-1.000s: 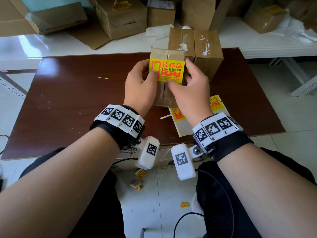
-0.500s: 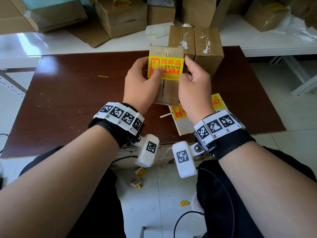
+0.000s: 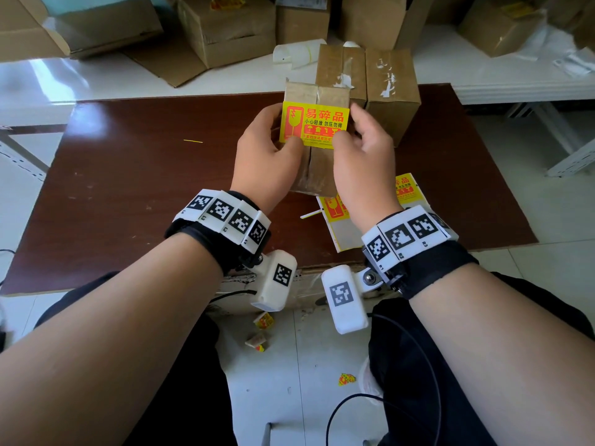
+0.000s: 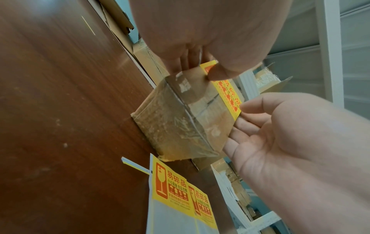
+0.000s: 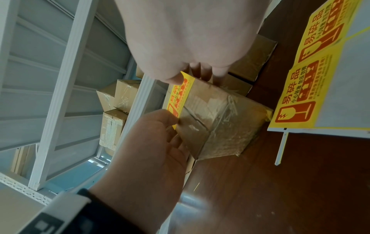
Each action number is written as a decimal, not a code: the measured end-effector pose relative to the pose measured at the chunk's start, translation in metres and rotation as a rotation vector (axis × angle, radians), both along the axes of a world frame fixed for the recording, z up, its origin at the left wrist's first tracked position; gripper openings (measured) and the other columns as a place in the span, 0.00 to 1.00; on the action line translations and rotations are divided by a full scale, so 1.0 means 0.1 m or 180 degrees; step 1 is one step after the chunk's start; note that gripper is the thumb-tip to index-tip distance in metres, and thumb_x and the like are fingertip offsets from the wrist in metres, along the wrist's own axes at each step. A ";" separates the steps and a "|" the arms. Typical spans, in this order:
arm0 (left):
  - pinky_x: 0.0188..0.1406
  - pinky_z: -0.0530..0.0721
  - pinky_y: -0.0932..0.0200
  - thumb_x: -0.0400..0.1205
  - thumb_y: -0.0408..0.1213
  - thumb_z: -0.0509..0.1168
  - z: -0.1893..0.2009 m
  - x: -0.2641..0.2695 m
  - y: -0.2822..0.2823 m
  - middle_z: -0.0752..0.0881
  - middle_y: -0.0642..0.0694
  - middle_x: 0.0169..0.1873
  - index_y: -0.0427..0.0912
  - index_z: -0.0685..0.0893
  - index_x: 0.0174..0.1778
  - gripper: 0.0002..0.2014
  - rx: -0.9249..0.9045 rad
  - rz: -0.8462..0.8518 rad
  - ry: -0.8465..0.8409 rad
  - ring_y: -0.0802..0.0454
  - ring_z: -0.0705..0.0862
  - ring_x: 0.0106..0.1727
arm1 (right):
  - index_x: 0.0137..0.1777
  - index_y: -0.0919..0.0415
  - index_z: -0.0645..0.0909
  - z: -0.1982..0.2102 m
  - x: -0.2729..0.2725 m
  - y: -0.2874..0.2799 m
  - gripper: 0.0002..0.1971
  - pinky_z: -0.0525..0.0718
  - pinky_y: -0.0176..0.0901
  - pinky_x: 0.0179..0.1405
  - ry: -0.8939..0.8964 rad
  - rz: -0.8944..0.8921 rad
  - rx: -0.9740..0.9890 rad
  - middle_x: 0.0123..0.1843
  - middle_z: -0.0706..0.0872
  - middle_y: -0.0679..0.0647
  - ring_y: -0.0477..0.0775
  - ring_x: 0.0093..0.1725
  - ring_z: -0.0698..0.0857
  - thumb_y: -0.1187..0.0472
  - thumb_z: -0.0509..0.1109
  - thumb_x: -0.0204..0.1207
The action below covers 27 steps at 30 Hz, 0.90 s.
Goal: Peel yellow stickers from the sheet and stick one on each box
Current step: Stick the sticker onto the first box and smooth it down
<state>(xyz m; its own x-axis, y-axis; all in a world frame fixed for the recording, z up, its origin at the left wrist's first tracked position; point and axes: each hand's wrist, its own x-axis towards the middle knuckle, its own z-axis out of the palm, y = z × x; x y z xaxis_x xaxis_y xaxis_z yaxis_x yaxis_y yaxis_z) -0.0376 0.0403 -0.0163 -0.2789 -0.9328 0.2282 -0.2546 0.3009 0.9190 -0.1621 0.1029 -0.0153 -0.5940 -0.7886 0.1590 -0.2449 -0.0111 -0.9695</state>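
A small taped cardboard box [image 3: 317,170] stands tilted on the brown table [image 3: 145,175], held between both hands. A yellow sticker [image 3: 315,123] with red print lies across its upper face. My left hand [image 3: 278,138] grips the box's left side, with its thumb on the sticker's lower left corner. My right hand [image 3: 349,128] grips the right side, thumb on the lower right corner. The wrist views show the box [image 4: 180,123] [image 5: 220,123] and sticker [image 4: 228,93] [image 5: 180,93] edge-on, with fingers behind the box. The sticker sheet [image 3: 351,235] lies on the table under my right wrist.
Two taller cardboard boxes [image 3: 341,72] [image 3: 392,91] stand just behind the held one. More boxes [image 3: 225,33] and a white roll [image 3: 296,54] lie beyond the table's far edge. Sticker scraps [image 3: 264,320] litter the floor at my knees.
Both thumbs have slid down the sticker to its lower corners. The box has shifted slightly away from me.
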 end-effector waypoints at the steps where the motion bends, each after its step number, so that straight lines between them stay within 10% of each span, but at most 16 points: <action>1: 0.68 0.89 0.44 0.79 0.36 0.61 0.00 0.00 0.00 0.93 0.54 0.61 0.45 0.86 0.73 0.25 0.0008 0.0000 0.0011 0.55 0.90 0.63 | 0.86 0.53 0.81 -0.02 -0.01 -0.01 0.38 0.87 0.60 0.80 -0.0030 -0.0023 0.0004 0.75 0.92 0.45 0.48 0.76 0.90 0.44 0.63 0.75; 6: 0.62 0.88 0.53 0.82 0.32 0.54 0.03 0.00 -0.01 0.94 0.54 0.55 0.44 0.90 0.69 0.25 0.0115 0.0152 0.0164 0.59 0.90 0.58 | 0.86 0.55 0.81 -0.05 -0.02 -0.03 0.37 0.89 0.57 0.78 -0.0128 -0.0082 -0.0072 0.75 0.92 0.47 0.46 0.74 0.90 0.47 0.66 0.74; 12: 0.55 0.90 0.61 0.85 0.47 0.75 0.01 -0.02 0.00 0.94 0.54 0.51 0.42 0.90 0.64 0.16 0.0050 0.0163 0.0323 0.64 0.92 0.52 | 0.96 0.49 0.63 -0.08 -0.05 0.02 0.49 0.89 0.59 0.77 -0.0072 -0.0232 -0.0175 0.80 0.86 0.50 0.49 0.77 0.88 0.48 0.82 0.76; 20: 0.58 0.93 0.50 0.87 0.48 0.73 -0.02 -0.01 -0.05 0.94 0.54 0.51 0.44 0.90 0.61 0.13 -0.0002 0.0246 0.0221 0.58 0.93 0.52 | 0.86 0.50 0.82 -0.13 -0.10 -0.05 0.36 0.89 0.57 0.77 0.0214 -0.0248 -0.0117 0.76 0.89 0.49 0.47 0.75 0.89 0.40 0.77 0.78; 27: 0.45 0.80 0.60 0.94 0.44 0.60 -0.01 -0.01 -0.08 0.86 0.58 0.39 0.47 0.87 0.49 0.12 0.0137 0.0428 0.0146 0.64 0.82 0.41 | 0.79 0.53 0.89 -0.08 -0.14 -0.05 0.26 0.88 0.57 0.77 0.0015 -0.0382 -0.0219 0.72 0.92 0.49 0.45 0.73 0.89 0.43 0.70 0.87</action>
<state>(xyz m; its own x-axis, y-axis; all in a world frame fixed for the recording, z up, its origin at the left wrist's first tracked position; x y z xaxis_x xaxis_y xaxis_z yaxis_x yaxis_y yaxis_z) -0.0382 0.0322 -0.0177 -0.1408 -0.9703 0.1967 -0.2474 0.2269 0.9420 -0.1760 0.0981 -0.0236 -0.6825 -0.6991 0.2134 -0.2529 -0.0480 -0.9663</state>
